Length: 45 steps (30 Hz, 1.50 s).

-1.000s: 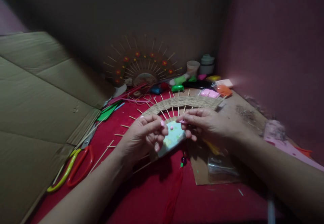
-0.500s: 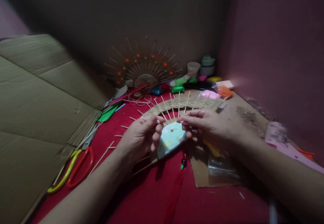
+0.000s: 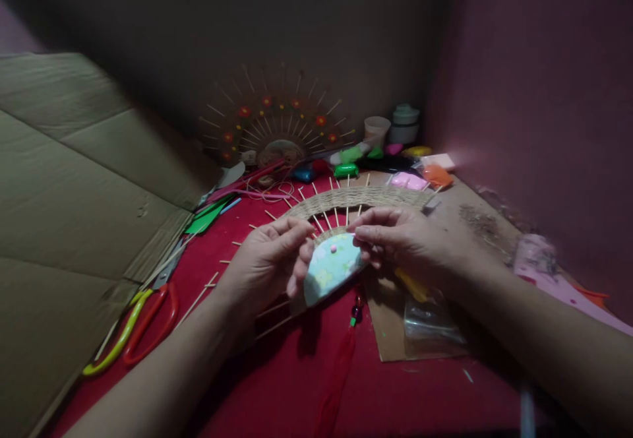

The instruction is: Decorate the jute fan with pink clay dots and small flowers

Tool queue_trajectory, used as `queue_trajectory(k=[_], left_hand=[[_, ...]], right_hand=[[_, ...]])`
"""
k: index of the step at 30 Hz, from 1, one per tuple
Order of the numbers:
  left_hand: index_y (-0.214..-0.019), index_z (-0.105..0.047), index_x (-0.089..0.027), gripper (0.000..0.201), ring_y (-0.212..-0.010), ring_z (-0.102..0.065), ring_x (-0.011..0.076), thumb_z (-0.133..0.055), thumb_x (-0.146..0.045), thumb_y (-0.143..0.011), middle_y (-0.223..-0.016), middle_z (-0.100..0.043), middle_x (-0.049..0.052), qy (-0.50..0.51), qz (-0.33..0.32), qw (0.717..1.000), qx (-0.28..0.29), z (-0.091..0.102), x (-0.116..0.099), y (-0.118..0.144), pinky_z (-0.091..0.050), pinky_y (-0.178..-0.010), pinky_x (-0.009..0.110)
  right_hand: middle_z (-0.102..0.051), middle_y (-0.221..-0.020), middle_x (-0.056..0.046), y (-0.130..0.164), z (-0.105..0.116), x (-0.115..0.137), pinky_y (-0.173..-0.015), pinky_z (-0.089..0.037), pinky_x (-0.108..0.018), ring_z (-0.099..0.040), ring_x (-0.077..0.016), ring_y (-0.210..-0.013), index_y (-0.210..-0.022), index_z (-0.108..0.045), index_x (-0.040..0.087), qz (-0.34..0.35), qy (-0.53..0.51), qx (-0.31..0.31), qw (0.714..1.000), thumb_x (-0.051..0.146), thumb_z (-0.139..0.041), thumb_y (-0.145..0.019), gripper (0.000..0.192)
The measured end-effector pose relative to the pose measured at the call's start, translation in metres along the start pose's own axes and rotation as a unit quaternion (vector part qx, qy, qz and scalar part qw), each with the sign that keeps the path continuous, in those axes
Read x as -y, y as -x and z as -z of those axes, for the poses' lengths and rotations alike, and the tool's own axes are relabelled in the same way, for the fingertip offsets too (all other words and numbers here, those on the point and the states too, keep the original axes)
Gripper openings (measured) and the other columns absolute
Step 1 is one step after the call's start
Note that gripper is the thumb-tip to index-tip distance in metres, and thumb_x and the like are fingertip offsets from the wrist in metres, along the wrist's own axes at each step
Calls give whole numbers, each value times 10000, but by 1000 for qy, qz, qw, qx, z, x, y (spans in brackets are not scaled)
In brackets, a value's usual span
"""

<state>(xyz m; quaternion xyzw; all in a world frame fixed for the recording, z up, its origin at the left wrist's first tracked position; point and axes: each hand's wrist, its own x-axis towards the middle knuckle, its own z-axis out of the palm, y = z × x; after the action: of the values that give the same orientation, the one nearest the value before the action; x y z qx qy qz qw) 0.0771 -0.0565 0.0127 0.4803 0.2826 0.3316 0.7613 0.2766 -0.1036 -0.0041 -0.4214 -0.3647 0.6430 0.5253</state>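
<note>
Head view: a half-round fan (image 3: 341,227) of thin sticks and woven twine is seen lying on the red cloth (image 3: 297,385), its pale blue hub (image 3: 330,268) held between the two hands, the left hand (image 3: 270,263) pinched on the hub's edge at 9 o'clock and the right hand (image 3: 403,240) pinched on it at 3 o'clock (a small pink bead (image 3: 333,249) is set near the hub's top). A red tassel (image 3: 341,372) is hung from the hub toward 6 o'clock. Red-and-yellow scissors (image 3: 133,332) are laid at 8 o'clock beside flattened cardboard (image 3: 74,181), and a finished fan (image 3: 277,125) is propped at 12 o'clock.
</note>
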Motion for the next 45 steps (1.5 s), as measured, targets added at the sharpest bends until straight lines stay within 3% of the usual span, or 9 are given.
queue_trajectory(k=[4,9,12,17,26,32,36,42,45], left_hand=[[-839,-568,-153,137,-439,-610,90,-681,-175,-765,-729,-703,29,-33,-2,999,9,3,1,-1,-459,-352,132],[-792,-578,-163,194,-347,-536,97,-611,-352,-825,-548,-625,-10,-85,1,996,5,4,2,1,-413,-284,162],[-819,-636,-151,131,-443,-577,80,-655,-278,-798,-638,-651,-1,-130,-22,991,-23,3,1,0,-458,-372,149],[-906,-672,-151,135,-561,-640,112,-667,-198,-779,-724,-696,43,-161,-28,987,0,2,2,-1,-528,-559,210],[-699,-633,-154,172,-498,-515,69,-781,-210,-632,-623,-603,-17,-295,-38,952,-77,-2,2,-1,-415,-456,158],[-761,-678,-165,142,-532,-544,104,-703,-301,-730,-620,-624,8,-339,-58,935,-91,-1,2,-1,-431,-501,191],[-803,-718,-182,198,-549,-518,112,-614,-351,-808,-634,-624,17,-439,-98,888,-100,7,6,-2,-380,-489,194],[-910,-709,-232,166,-761,-553,163,-560,-270,-849,-855,-651,42,-617,-207,759,2,12,13,-4,-396,-685,253],[-951,-677,-221,168,-758,-538,173,-544,-254,-852,-864,-647,48,-638,-213,740,6,12,15,-4,-376,-681,266]], right_hand=[[-628,-626,-7,-1,0,1,-428,-419,-179,-536,-71,-481,-757,-638,152,3,-3,-2,1000,242,-760,-673,174],[-613,-595,0,-1,0,2,-425,-403,-173,-521,-64,-465,-753,-634,150,0,2,-9,1000,228,-744,-681,153],[-599,-557,6,-1,0,2,-428,-402,-175,-524,-69,-465,-759,-637,150,1,4,-13,1000,225,-739,-684,147],[-607,-583,1,-1,0,2,-451,-415,-183,-533,-71,-489,-774,-653,151,5,6,-2,1000,192,-739,-683,132],[-586,-584,4,-1,2,2,-473,-431,-189,-518,-68,-509,-758,-678,146,27,31,8,999,158,-753,-665,121],[-581,-572,4,0,1,4,-472,-421,-190,-514,-68,-501,-734,-665,148,23,40,2,999,160,-740,-677,95],[-570,-541,10,1,0,5,-448,-401,-183,-504,-66,-473,-743,-663,147,15,49,-1,999,172,-734,-681,97],[-568,-527,15,0,2,3,-439,-396,-176,-498,-63,-466,-747,-664,145,19,45,5,999,177,-725,-688,91],[-574,-535,10,-1,3,2,-441,-399,-178,-504,-66,-471,-752,-668,149,24,44,17,999,181,-726,-690,91]])
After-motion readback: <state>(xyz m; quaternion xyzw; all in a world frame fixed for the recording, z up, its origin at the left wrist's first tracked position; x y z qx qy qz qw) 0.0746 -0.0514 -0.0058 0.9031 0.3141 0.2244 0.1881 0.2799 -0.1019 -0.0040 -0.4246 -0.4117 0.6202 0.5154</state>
